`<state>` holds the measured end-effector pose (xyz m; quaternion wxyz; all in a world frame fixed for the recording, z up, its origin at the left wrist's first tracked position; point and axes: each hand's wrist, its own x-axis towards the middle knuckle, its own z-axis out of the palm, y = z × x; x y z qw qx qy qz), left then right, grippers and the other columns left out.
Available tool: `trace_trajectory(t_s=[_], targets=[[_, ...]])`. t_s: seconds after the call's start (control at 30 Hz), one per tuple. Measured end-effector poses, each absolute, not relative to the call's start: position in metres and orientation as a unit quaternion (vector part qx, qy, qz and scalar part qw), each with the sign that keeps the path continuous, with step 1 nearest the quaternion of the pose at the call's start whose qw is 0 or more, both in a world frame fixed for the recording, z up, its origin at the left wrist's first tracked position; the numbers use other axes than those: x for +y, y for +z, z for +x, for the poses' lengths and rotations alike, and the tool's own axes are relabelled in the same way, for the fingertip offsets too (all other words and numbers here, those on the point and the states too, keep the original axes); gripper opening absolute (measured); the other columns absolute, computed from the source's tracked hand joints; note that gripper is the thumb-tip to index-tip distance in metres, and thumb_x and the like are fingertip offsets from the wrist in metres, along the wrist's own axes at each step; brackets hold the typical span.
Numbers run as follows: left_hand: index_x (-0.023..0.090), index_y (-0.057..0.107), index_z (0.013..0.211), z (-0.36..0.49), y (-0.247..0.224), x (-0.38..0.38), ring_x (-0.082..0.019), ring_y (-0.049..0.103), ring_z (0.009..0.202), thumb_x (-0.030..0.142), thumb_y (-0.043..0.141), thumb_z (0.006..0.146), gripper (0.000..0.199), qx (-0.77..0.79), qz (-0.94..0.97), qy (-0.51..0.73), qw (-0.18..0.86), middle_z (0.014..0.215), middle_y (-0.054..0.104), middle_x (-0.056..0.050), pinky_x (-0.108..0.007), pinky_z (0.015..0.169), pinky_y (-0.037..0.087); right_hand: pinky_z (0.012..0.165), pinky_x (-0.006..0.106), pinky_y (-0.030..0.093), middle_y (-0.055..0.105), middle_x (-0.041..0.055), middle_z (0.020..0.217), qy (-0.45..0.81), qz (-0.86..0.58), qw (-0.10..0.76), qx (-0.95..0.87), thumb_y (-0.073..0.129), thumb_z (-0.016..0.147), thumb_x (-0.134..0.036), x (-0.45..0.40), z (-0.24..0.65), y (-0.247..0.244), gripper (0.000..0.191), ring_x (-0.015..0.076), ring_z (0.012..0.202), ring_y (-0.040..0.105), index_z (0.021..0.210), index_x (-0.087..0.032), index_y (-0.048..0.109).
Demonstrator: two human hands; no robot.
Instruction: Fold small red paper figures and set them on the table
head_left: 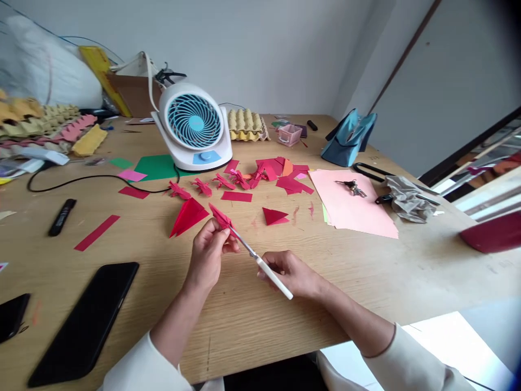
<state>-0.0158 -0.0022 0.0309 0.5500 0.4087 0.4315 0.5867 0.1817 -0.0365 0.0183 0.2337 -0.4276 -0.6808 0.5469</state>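
My left hand (pixel 210 250) pinches a folded red paper piece (pixel 220 215) above the middle of the table. White-handled scissors (pixel 273 276) are in my right hand (pixel 291 273), their blades pointing up and left and meeting the paper at my left fingertips. Whether the blades are cutting into it is too small to tell. A red folded triangle (pixel 188 216) lies just left of my left hand, and a smaller red triangle (pixel 274 216) rests to the right. Behind them several small folded red figures (pixel 202 187) stand in a row.
A white fan (pixel 195 125) stands at the back, its cable running left. Red scraps (pixel 293 183) and pink sheets (pixel 354 201) lie on the right, near a blue bag (pixel 348 138). On the left are a black phone (pixel 85 323), a black marker (pixel 62 217) and egg trays (pixel 40 127).
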Motion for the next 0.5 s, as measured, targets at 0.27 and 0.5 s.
trace_trajectory(t_s=[0.27, 0.5], targets=[[0.018, 0.053, 0.074, -0.02, 0.032, 0.004, -0.008, 0.053, 0.05, 0.028, 0.07, 0.072, 0.019, 0.426, 0.425, 0.608, 0.518, 0.06, 0.057, 0.006, -0.019, 0.05, 0.048, 0.051, 0.022, 0.029, 0.048, -0.0054, 0.062, 0.518, -0.426, 0.248, -0.699, 0.069, 0.082, -0.057, -0.029, 0.185, 0.013, 0.041, 0.0084, 0.056, 0.04, 0.077, -0.016, 0.063], [0.019, 0.051, 0.073, -0.032, 0.035, 0.015, -0.008, 0.055, 0.054, 0.027, 0.07, 0.063, 0.023, 0.454, 0.379, 0.63, 0.504, 0.06, 0.058, 0.006, -0.017, 0.048, 0.05, 0.053, 0.022, 0.032, 0.059, -0.0032, 0.067, 0.464, -0.42, 0.166, -0.762, 0.061, 0.089, -0.052, -0.031, 0.208, 0.022, 0.039, 0.0085, 0.058, 0.044, 0.087, -0.015, 0.072]])
